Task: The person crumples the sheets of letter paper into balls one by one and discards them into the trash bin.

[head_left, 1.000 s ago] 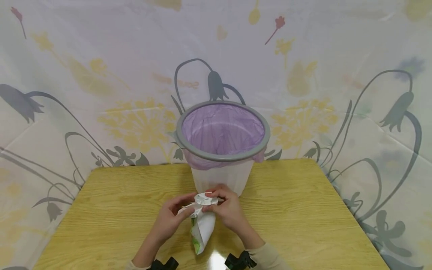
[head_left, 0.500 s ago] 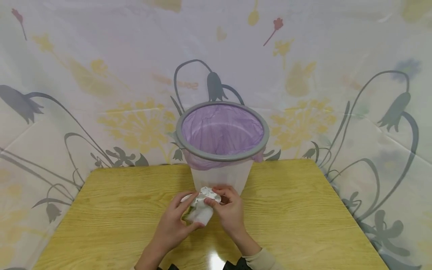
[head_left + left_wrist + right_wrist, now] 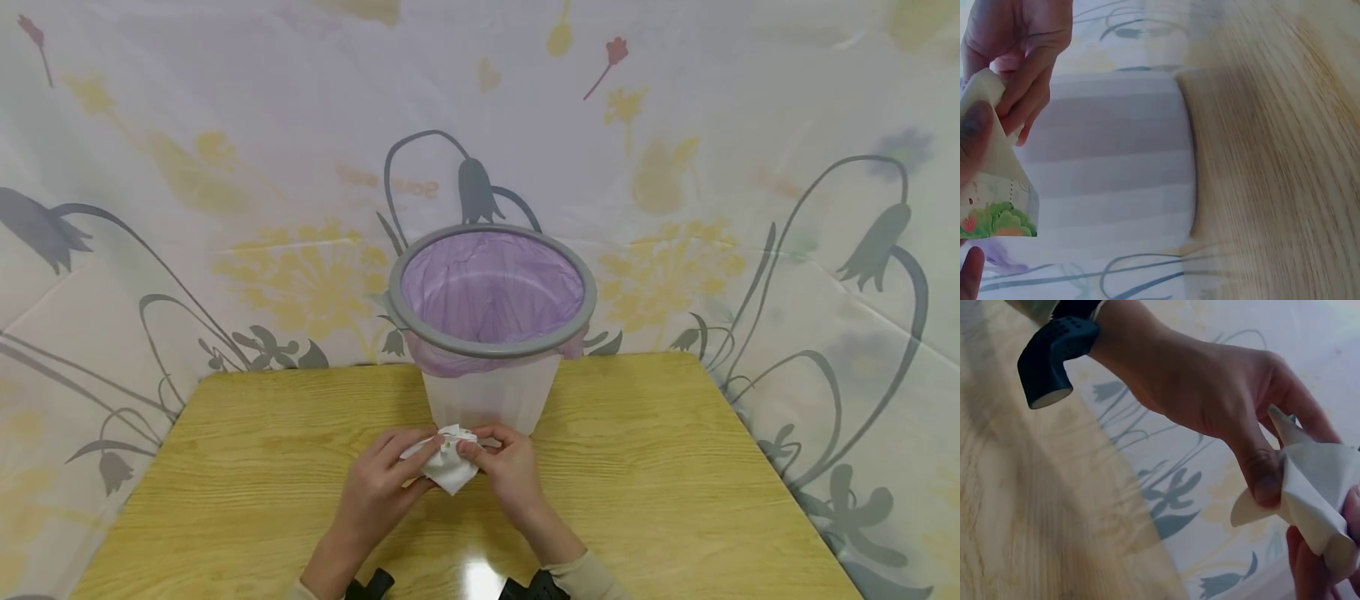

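Note:
A crumpled piece of white paper is between both hands, low in front of the bin. Its printed side, with green bushes and red spots, shows on a flap in the left wrist view. My left hand pinches the paper's left side, with thumb and fingers on it. The right hand grips the right side, its thumb pressing on the near face. In the right wrist view, my left thumb lies on the folded paper, and fingertips of the right hand show at the edge. Some fingers are hidden behind the paper.
A whitish waste bin with a grey rim and a purple liner stands just beyond my hands. It is on a wood-grain table. A flower-printed cloth surrounds the table's back and sides.
The long end of paper hanging towards me has been folded up, making the bundle shorter. My left hand has shifted its grip on it; the right hand stays close to where it was.

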The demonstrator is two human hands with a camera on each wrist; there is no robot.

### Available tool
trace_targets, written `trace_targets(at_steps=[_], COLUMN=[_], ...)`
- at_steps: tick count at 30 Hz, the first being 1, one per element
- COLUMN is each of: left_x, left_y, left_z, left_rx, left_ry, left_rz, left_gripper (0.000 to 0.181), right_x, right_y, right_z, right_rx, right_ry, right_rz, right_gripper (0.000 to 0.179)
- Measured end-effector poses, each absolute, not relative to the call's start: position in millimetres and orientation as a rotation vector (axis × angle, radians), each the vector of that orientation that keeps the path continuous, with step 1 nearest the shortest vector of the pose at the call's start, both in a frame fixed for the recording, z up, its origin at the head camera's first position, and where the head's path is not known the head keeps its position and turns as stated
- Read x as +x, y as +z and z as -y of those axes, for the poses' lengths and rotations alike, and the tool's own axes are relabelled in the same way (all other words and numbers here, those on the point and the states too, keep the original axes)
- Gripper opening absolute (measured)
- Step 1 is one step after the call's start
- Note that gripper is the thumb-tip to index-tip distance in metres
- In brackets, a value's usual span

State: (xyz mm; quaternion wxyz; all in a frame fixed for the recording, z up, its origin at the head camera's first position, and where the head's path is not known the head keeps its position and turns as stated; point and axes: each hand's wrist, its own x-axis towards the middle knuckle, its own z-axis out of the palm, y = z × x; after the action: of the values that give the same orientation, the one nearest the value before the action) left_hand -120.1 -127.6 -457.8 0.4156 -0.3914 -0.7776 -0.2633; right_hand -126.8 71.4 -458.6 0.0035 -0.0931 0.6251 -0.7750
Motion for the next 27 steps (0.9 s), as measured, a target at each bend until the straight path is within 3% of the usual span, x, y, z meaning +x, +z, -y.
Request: trace_targets(at_steps=[11, 18, 27], left_x=[-126.4, -124.9, -122.1], left_y=[-459.7, -458.2, -453.3], left_z=[130.2, 126.6, 123.8], left_rx=[-1.096, -1.188, -1.217], left_ry=[-0.566, -0.556, -0.655], left_rz=[1.865, 1.804, 1.729], left_gripper=[0.05, 0.031, 0.026], right_x=[-134.9, -138.7, -142.0], right_y=[-458.4, -457.6, -456.9], right_z=[-80.7, -86.4, -87.9], right_rx=[-0.377, -0.447, -0.49], right_ry=[-2.261, -2.126, -2.11], right_rz=[-1.898, -1.931, -1.888], right_gripper=[0.026, 0.022, 0.027])
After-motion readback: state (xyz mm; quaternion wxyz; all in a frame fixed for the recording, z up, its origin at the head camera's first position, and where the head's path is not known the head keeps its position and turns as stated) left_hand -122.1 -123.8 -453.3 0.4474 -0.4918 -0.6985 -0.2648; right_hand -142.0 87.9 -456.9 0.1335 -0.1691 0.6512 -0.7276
